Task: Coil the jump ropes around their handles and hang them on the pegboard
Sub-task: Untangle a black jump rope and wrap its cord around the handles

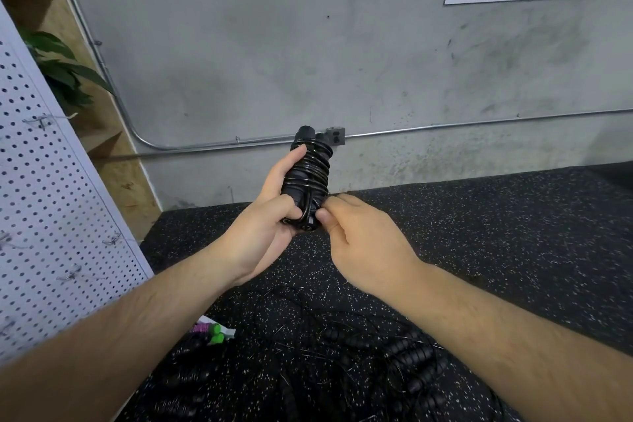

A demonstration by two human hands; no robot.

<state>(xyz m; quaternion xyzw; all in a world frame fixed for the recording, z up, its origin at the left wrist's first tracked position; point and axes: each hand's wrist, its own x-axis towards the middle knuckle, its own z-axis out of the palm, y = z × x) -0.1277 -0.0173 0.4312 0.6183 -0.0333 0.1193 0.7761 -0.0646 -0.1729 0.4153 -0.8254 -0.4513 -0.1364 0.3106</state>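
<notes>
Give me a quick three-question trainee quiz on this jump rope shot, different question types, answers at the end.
1. True or false: the coiled jump rope already hangs on the pegboard.
2. What does the right hand pinch? A) a towel B) the rope at the bundle's lower end C) nothing.
3. Where do the uncoiled ropes lie?
Key: 1 false, the left hand holds it; 2 B; 3 on the speckled floor, below the hands.
</notes>
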